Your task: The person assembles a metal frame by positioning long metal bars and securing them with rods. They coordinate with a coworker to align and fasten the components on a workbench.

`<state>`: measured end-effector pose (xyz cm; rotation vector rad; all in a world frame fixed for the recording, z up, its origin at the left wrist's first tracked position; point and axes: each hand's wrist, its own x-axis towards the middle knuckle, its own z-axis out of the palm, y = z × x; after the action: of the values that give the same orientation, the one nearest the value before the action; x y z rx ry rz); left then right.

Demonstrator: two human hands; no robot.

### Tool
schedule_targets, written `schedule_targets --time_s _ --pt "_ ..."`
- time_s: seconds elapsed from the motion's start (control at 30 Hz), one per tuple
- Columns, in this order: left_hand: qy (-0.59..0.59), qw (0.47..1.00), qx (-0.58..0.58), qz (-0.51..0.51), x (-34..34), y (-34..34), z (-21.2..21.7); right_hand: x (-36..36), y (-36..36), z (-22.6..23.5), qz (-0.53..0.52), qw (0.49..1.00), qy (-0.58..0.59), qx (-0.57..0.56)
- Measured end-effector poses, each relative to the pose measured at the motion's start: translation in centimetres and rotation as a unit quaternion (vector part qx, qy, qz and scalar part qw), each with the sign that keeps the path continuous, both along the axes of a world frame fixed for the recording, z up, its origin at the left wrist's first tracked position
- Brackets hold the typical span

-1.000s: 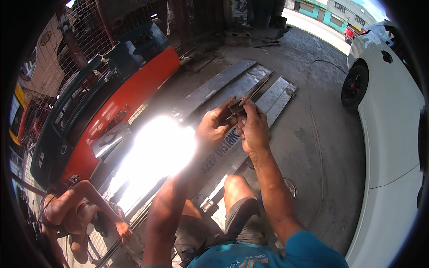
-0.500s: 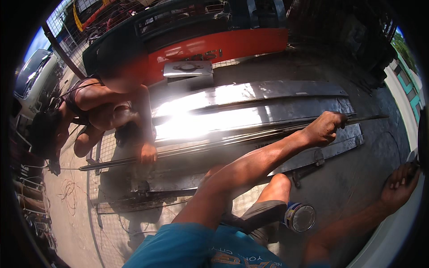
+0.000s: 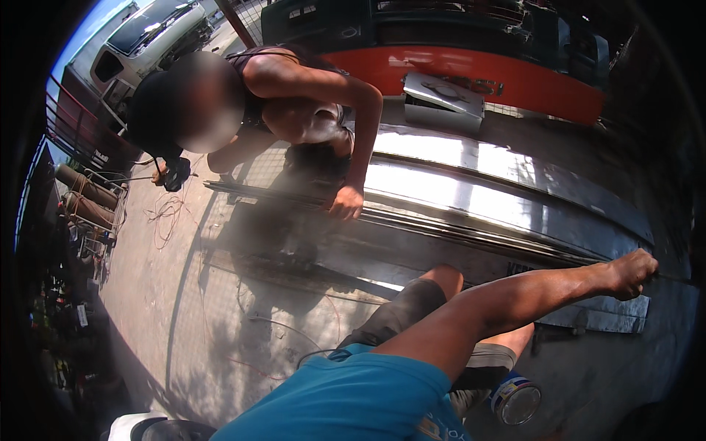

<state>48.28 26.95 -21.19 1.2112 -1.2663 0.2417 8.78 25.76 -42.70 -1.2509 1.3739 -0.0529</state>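
My left hand point(image 3: 632, 273) is closed around the right end of a bundle of long thin metal bars point(image 3: 463, 234), my arm stretched far to the right. The bars lie lengthwise over grey metal sheets point(image 3: 471, 191), which glare in the sun. Near the bars' left end, a co-worker's hand point(image 3: 346, 202) presses on them. The co-worker's other hand point(image 3: 160, 174) is by a dark object point(image 3: 176, 175) whose kind I cannot make out. My right hand is out of view.
A blue-sided can point(image 3: 517, 400) stands by my leg. Beyond the sheets are a metal box point(image 3: 441, 103) and a red and dark vehicle panel point(image 3: 507, 77). Cylinders point(image 3: 88, 187) lie at the left, with thin wire point(image 3: 168, 217) on the ground nearby. A white truck point(image 3: 147, 37) is behind.
My view has swung left, so the scene sits farther right and my right hand has left the picture. My left hand still grips the bars; the co-worker's hand remains on them.
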Motion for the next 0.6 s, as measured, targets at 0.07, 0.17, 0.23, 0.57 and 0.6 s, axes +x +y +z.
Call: schedule_targets --time_s 0.07,0.17,0.23,0.57,0.6 --pt "-0.001 1.0 0.023 -0.006 0.1 0.2 0.5 -1.1 1.9 -2.5 0.013 0.999 0.035 0.028" --pt "0.0 0.998 0.061 -0.001 0.0 1.0 0.9 -3.1 3.9 -5.1 0.031 0.994 0.086 0.059" --pt "0.016 0.999 0.03 0.001 -0.4 1.7 1.4 -4.4 5.2 -6.3 0.042 0.99 0.115 0.076" --pt "0.018 0.994 0.106 -0.011 -1.0 4.1 3.2 -15.0 11.2 -11.6 0.038 0.962 0.216 0.161" --pt "0.027 0.996 0.077 -0.026 -0.8 6.5 4.4 -16.9 12.0 -11.8 0.035 0.961 0.222 0.164"
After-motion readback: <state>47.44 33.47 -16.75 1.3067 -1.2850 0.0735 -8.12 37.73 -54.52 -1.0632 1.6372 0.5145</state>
